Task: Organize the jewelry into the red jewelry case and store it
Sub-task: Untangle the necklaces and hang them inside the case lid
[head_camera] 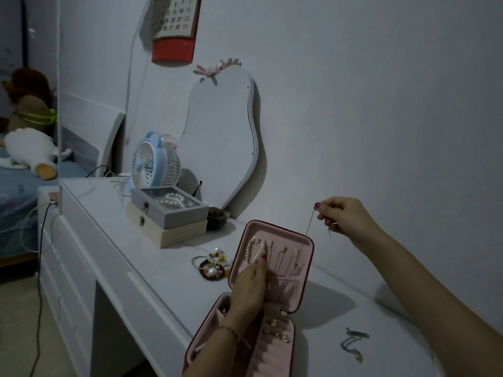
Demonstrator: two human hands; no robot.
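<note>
The red jewelry case (pixel 306 270) lies open on the white dresser, its pink-lined lid standing upright. A pearl strand (pixel 254 250) hangs on the lid's hooks. My left hand (pixel 251 288) presses against the lid's lining, thumb just below the pearls. My right hand (pixel 344 217) is raised right of the lid, pinching a thin silver chain (pixel 309 227) that runs down toward a lid hook. Gold rings (pixel 277 331) sit in the base's ring rolls. A pile of bracelets (pixel 212 265) lies left of the case. Another chain necklace (pixel 353 344) lies to its right.
Two stacked boxes (pixel 168 216), the upper one holding pearls, stand behind, with a blue fan (pixel 152 161), a small dark bowl (pixel 216 217) and a wavy mirror (pixel 223 137) against the wall. Cables trail off the dresser's left end (pixel 81 191). A bed with plush toys is far left.
</note>
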